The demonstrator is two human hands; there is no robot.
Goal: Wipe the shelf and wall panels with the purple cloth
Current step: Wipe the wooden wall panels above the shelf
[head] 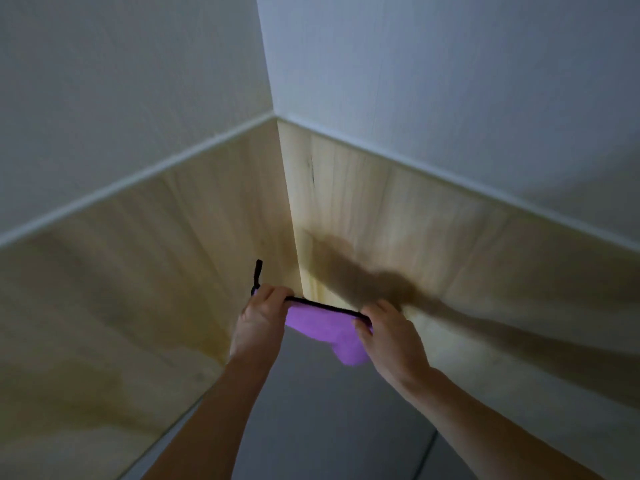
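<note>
While two bare forearms reach up from the lower edge, the left hand (258, 318) and right hand (389, 332) hold one purple cloth (323, 329) stretched between them, fingers of each curled and pinched on its black-trimmed top edge. The rest of the cloth hangs down in a fold, and one black loop (257, 273) sticks up beside the left hand. Below lies a grey floor (311, 417). Beyond, two pale wood panels (398, 216) meet in one corner; the right one carries a shadow of the arms. Above them run one white trim strip (138, 178) and two white walls (450, 71).
</note>
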